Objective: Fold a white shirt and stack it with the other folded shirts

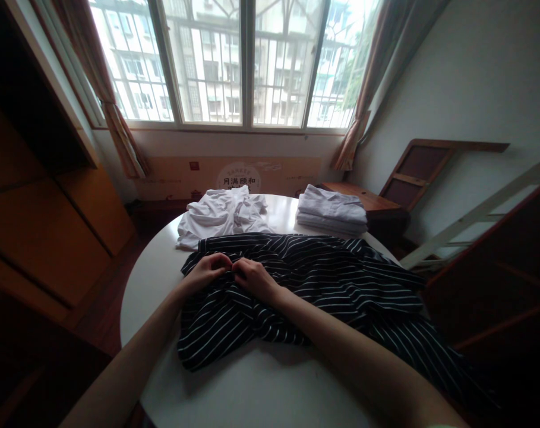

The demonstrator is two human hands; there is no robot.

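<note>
A black garment with thin white stripes (pixel 323 267) lies spread and wrinkled across the round white table (pixel 140 297), its right end hanging over the edge. On its left part, my left hand (pixel 207 273) is closed in a pinch at the cloth. Right beside it, my right hand (pixel 254 278) pinches the same spot, fingertips almost touching those of the left. What exactly sits between the fingertips is too small to make out, though fabric bunches under both hands.
Behind the striped garment lies a crumpled white cloth (pixel 220 214). A folded white stack (pixel 332 211) stands at the back right. Beyond the table are a wooden chair (pixel 412 178), a long printed box (pixel 278 172) under the window and a cabinet (pixel 60 226) at left.
</note>
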